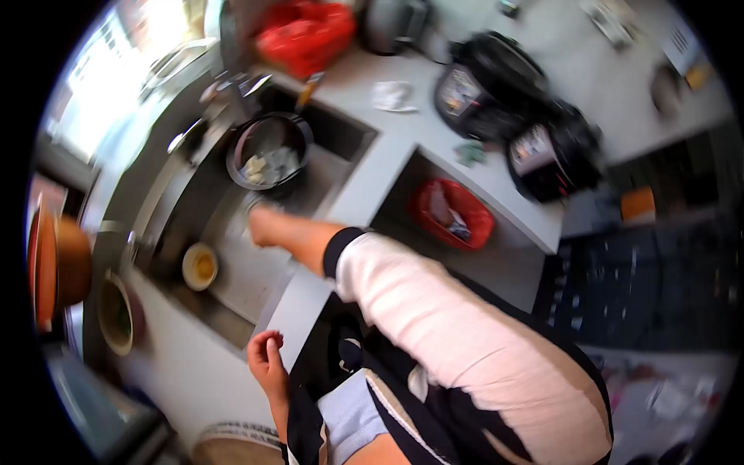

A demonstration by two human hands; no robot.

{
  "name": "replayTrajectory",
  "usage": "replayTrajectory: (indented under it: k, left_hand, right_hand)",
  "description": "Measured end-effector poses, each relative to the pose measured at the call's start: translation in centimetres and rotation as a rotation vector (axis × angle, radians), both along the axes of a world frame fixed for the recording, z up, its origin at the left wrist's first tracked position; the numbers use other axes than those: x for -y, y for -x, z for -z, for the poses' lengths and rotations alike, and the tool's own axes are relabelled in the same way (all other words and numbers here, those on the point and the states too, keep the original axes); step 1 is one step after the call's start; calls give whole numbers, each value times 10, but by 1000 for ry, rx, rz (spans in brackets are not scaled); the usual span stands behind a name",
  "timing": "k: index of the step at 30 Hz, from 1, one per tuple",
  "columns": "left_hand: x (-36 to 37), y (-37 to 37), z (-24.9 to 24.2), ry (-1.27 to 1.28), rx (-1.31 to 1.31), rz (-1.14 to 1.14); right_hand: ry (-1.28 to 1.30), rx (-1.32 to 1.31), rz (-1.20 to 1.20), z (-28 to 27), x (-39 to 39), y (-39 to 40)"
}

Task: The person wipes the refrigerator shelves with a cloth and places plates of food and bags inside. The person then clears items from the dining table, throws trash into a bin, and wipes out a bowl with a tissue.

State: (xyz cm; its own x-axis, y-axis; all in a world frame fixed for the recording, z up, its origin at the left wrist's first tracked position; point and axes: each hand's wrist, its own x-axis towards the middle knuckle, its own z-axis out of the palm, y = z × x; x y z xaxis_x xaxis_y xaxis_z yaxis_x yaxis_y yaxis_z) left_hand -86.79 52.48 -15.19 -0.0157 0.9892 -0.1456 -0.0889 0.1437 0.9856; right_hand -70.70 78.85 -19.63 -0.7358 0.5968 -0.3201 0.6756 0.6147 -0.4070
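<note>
My right hand [268, 225] reaches over the sink [240, 287], fingers curled in and blurred by motion. A faint greyish shape shows at its far side, too smeared to name. Just beyond it a dark round pot [306, 155] stands in the sink, with whitish pieces [271, 164] inside. Nearer the left side of the sink sits a small white bowl [191, 279] with something yellow in it. Close to my body, by the sink's front edge, my left hand [267, 364] is held up with its fingers curled and nothing visible in them.
Two black electric cookers [496, 81] [552, 151] stand on the right counter, near a crumpled white cloth [394, 96]. Red bags line a bin [480, 225] below and a container [306, 35] behind. Left are a bowl [118, 314] and an orange-brown pot [74, 260].
</note>
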Motion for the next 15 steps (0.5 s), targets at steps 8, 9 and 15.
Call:
replayTrajectory:
  k: [8, 9, 15]
  left_hand:
    - [-63, -117, -16, -136, -8, 321]
    - [-62, -147, -20, -157, 10, 386]
    - [-11, -330, -101, -185, 536, 824]
  right_hand:
    - [-488, -931, 515, -119, 183, -185]
    - [-533, -946, 633, -123, 220, -232]
    - [-292, -1262, 1511, -121, 461, -418]
